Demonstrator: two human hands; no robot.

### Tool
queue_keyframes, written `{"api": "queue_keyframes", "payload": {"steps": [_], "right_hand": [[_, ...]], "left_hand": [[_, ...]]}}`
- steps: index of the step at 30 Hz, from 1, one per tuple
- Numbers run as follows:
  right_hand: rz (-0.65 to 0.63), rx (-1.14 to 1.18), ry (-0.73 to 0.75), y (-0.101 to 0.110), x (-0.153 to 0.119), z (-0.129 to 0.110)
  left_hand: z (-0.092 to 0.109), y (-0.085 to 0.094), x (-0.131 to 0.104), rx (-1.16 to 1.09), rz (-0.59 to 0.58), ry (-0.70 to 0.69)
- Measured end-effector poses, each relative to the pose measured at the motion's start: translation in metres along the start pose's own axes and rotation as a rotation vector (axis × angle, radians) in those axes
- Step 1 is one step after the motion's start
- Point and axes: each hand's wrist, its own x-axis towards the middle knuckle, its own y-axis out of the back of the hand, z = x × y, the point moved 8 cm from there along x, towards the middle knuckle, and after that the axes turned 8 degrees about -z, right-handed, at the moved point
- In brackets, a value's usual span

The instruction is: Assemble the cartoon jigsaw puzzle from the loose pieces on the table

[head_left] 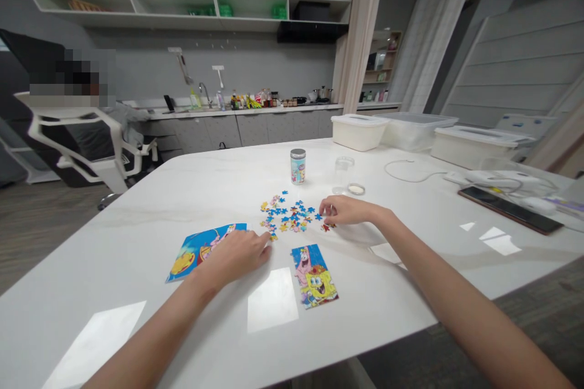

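Observation:
Loose jigsaw pieces [292,214], blue, yellow, pink and red, lie scattered on the white table [205,179]. My left hand [241,250] rests over the right part of a blue cartoon picture sheet [185,258], its fingertips at the left edge of the pieces; whether it pinches one is hidden. On the right side of the pieces is my right hand [344,209], fingers curled down beside blue and red ones. A joined puzzle section [316,276] with a yellow and a pink character lies flat between my forearms.
Behind the pieces stands a cartoon-printed tin [298,167], with a clear container [342,176] and round lid [356,189] to its right. Lidded plastic boxes [360,132], cables and a dark phone-like slab [508,209] occupy the right side. A person sits in a white-framed chair [75,146].

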Motion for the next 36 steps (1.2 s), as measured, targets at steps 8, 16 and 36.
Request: {"api": "queue_keyframes", "payload": {"steps": [8, 16, 36], "right_hand": [[0.063, -0.072, -0.004, 0.001, 0.006, 0.007], [0.109, -0.082, 0.062, 0.001, 0.005, -0.005], [0.025, -0.048, 0.119, 0.0, -0.002, -0.013]], "left_hand": [[-0.001, 0.0, -0.002, 0.008, -0.015, 0.01], [-0.007, 0.003, -0.003, -0.017, -0.07, 0.087], [-0.004, 0.005, -0.002, 0.006, -0.06, 0.023]]}}
